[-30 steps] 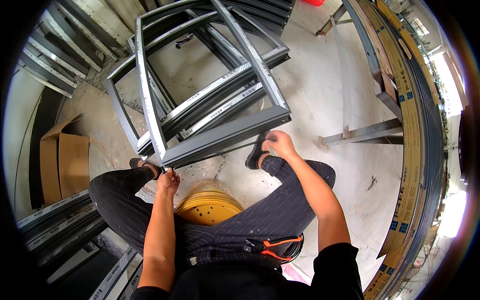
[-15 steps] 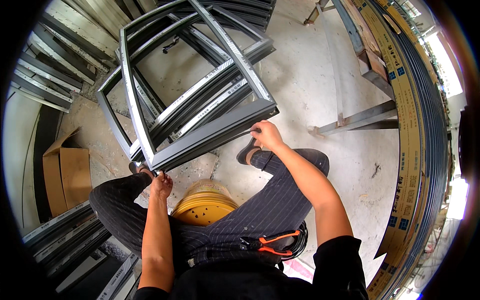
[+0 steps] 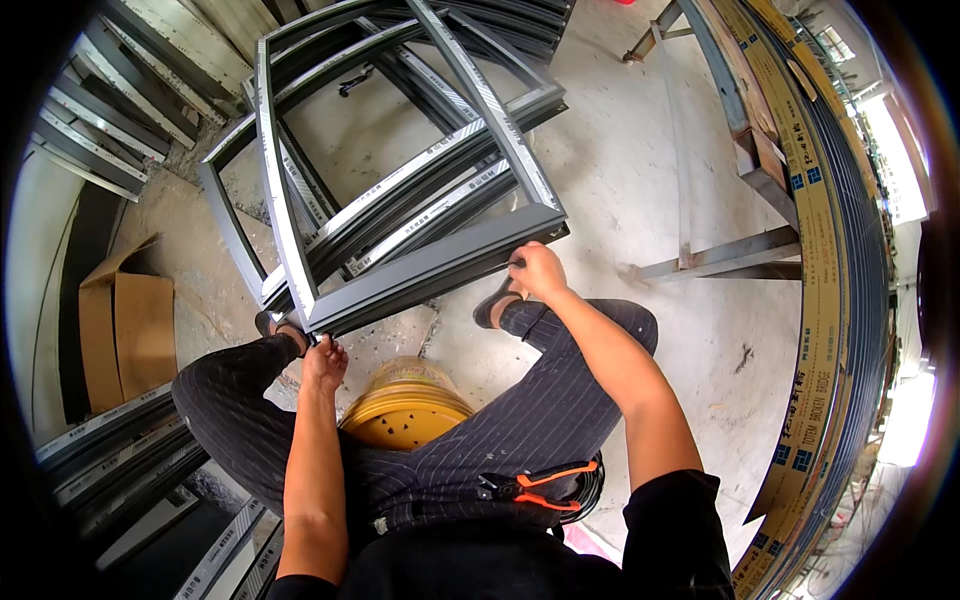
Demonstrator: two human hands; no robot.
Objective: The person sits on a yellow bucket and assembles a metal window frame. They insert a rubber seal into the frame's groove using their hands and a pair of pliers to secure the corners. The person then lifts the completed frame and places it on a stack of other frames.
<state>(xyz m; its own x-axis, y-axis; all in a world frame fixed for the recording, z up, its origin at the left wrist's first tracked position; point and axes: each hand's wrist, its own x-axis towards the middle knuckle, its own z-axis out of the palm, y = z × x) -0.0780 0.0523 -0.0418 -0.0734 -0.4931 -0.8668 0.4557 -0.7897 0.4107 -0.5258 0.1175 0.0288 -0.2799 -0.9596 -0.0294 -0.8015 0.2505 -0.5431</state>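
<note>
A dark grey metal frame [image 3: 437,257] with white tape rests tilted on top of other frames, its near rail facing me. My right hand [image 3: 541,270] is closed by that rail's right end, thumb and finger pinching a thin black strip [image 3: 497,268] that runs close along the rail's underside. Below the near left corner, my left hand [image 3: 325,364] is closed, its fingertips against the corner. What lies between those fingertips is too small to make out. Red-handled pliers [image 3: 540,482] lie at my lap beside a black coil [image 3: 592,490].
Between my legs stands a yellow bucket [image 3: 410,415] with dark bits on its lid. A cardboard box [image 3: 140,335] and stacked profiles [image 3: 120,455] are at the left. On the right, a metal stand [image 3: 725,255] adjoins long brown-wrapped profiles [image 3: 815,300].
The strip by my right hand now lies closer to the rail, where a gap showed before. The frames appear slightly further right in view. Both hands keep nearly the same places.
</note>
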